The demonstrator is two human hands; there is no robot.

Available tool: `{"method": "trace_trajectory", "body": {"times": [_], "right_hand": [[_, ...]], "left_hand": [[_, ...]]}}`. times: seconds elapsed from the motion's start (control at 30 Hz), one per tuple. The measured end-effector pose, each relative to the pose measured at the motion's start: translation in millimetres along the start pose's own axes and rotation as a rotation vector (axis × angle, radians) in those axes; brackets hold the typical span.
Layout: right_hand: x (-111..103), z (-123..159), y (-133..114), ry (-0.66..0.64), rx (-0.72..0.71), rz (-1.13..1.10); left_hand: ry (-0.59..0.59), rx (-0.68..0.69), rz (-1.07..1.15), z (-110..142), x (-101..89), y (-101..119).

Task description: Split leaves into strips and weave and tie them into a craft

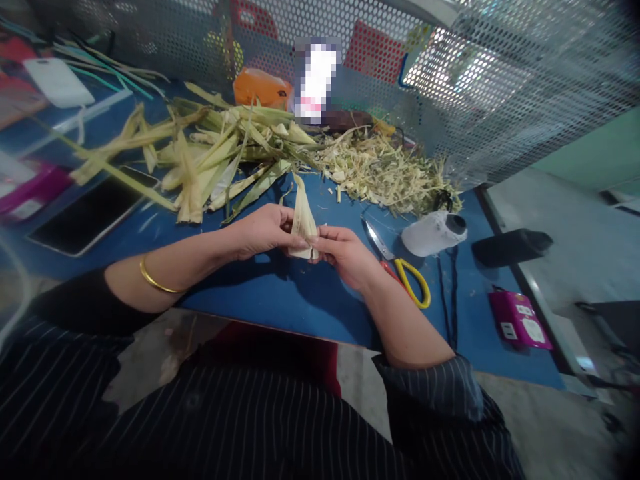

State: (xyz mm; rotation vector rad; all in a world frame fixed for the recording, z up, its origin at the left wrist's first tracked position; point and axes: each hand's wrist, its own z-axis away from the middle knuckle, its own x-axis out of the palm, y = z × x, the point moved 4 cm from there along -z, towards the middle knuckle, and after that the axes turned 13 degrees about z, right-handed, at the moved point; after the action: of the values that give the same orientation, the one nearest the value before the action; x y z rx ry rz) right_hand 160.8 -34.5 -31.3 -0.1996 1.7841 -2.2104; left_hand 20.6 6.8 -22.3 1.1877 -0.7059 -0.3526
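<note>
1 pale husk pc [304, 217], ctr, tip to far side, over blue tbl [280, 290]; L hand [263, 233] pinching lower L part, R hand [345, 250] pinching lower R corner, thumbs vs. fingers. 1 pr scissors [386, 253], yellow/red handles, R of R hand. Husk pile [200, 157], far L; shreds [385, 170], far R; 1 wht roll [425, 235], dark end, R of blades.

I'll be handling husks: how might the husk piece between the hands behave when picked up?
The husk piece looks thin, so probably light. It may bend yet hold shape, since its curved tip extends unsupported. It might tear lengthwise, given the dark, split-like mark near its lower edge.
</note>
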Motion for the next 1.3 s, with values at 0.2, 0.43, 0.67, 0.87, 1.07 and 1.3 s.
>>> {"method": "trace_trajectory", "body": {"times": [0.2, 0.43, 0.67, 0.87, 1.07, 1.3], "right_hand": [[-2.7, -0.6, -2.3, 0.102, -0.029, 0.12], [-2.9, 2.0, -8.9, 0.115, -0.077, 0.262], [-4.1, 1.1, -6.7, 0.148, -0.122, 0.298], [-2.9, 3.5, -10.0, 0.052, -0.06, 0.101], [-9.6, 8.1, -13.2, 0.011, 0.057, -0.094], [-6.2, 1.0, -1.3, 0.113, 0.064, -0.008]], "left_hand": [[0.046, 0.033, -0.003, -1.2, -5.1, -0.1], [0.098, 0.048, -0.023, -0.1, -7.2, 3.9], [0.072, 0.031, -0.023, 0.4, -4.8, 3.3], [0.036, 0.021, -0.032, -0.6, -3.2, 1.4], [0.038, 0.006, -0.058, -1.9, -1.8, -0.7], [-0.062, 0.014, -0.147, -2.1, 0.9, -2.8]]}}
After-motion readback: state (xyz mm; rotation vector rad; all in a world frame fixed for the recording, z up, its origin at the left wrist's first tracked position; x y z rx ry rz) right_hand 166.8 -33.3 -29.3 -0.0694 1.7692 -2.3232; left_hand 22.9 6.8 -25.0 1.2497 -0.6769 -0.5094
